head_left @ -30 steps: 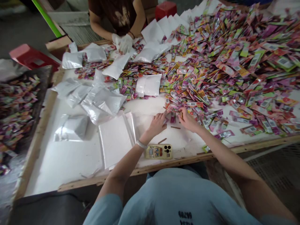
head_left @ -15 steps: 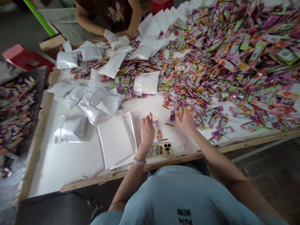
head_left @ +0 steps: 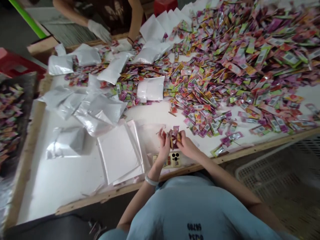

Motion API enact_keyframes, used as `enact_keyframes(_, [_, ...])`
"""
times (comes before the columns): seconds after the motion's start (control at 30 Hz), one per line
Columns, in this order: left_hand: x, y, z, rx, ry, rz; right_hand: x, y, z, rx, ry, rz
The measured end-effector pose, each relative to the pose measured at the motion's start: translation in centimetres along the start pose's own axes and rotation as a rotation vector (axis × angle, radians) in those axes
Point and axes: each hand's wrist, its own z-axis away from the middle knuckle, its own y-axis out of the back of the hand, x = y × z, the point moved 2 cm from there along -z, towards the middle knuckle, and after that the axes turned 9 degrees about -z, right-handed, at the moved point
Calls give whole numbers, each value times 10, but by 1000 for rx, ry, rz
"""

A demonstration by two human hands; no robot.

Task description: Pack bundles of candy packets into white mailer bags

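My left hand (head_left: 163,146) and my right hand (head_left: 185,144) are close together above the near edge of the table. Between them are several small candy packets (head_left: 174,137), purple, pink and yellow, partly hidden by the fingers. Both hands have their fingers closed on packets. Below the hands lies a phone in a yellow cartoon case (head_left: 175,159), partly covered by my left forearm. To the left of my left hand rests a stack of flat white bags (head_left: 120,151).
A big heap of candy packets (head_left: 245,60) covers the right and far table. Filled white bags (head_left: 100,108) lie on the left, and another white bag (head_left: 150,88) sits mid-table. Across the table, a person's gloved hand (head_left: 100,30) is over packets. A wooden rim (head_left: 110,196) borders the table.
My right hand has moved left from the heap's edge to my left hand, bringing packets. The packet that lay beside my left hand no longer shows there. The co-worker's gloved hand has shifted left.
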Motion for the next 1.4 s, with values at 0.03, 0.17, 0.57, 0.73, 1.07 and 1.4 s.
enact_keyframes(0.03, [-1, -6, 5, 21, 22, 26, -6, -6, 6, -2, 9, 18])
enact_keyframes(0.17, [-2, -13, 23, 48, 192, 180, -12, 8, 17, -96, 144, 8])
enact_keyframes(0.57, [11, 12, 40, 88, 65, -125, 68, 111, -72, 395, -203, 499])
enact_keyframes(0.73, [25, -23, 20, -99, -50, -1002, 61, 100, -61, 332, -54, 456])
enact_keyframes(1.07, [13, -29, 0, -123, -23, -611, 60, 91, -56, 313, 4, 510])
enact_keyframes(1.4, [11, -44, -11, -149, 125, 152, 14, 29, 8, 159, 64, -113])
